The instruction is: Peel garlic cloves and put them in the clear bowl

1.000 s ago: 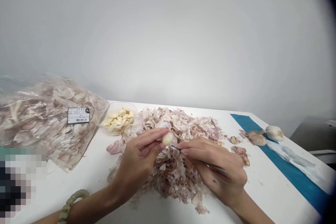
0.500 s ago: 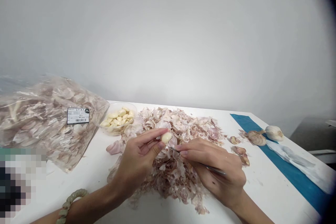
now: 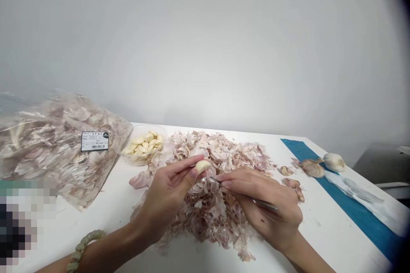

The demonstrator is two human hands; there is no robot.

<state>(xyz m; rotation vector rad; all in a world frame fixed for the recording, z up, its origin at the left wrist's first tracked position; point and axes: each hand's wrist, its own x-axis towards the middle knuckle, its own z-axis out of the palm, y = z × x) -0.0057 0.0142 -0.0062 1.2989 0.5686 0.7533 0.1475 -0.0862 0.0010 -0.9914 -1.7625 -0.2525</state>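
Pinching a peeled garlic clove (image 3: 202,166) in the left hand (image 3: 171,194), newly turned sideways. Gripping a metal tool (image 3: 265,204) in the right hand (image 3: 273,192), probably facing a fresh side.

Reaches in from the lower edge with two forearms (image 3: 118,245) angled inward (wrists (image 3: 142,224) well apart). Pinches between thumb (image 3: 192,174) and outstretched fingers (image 3: 187,162) with the left hand (image 3: 166,194); curls the right hand (image 3: 265,209) pen-style, with fingertips (image 3: 226,176) near the left thumb.

Two hands (image 3: 171,194), one tool (image 3: 265,204), one bag (image 3: 64,149)
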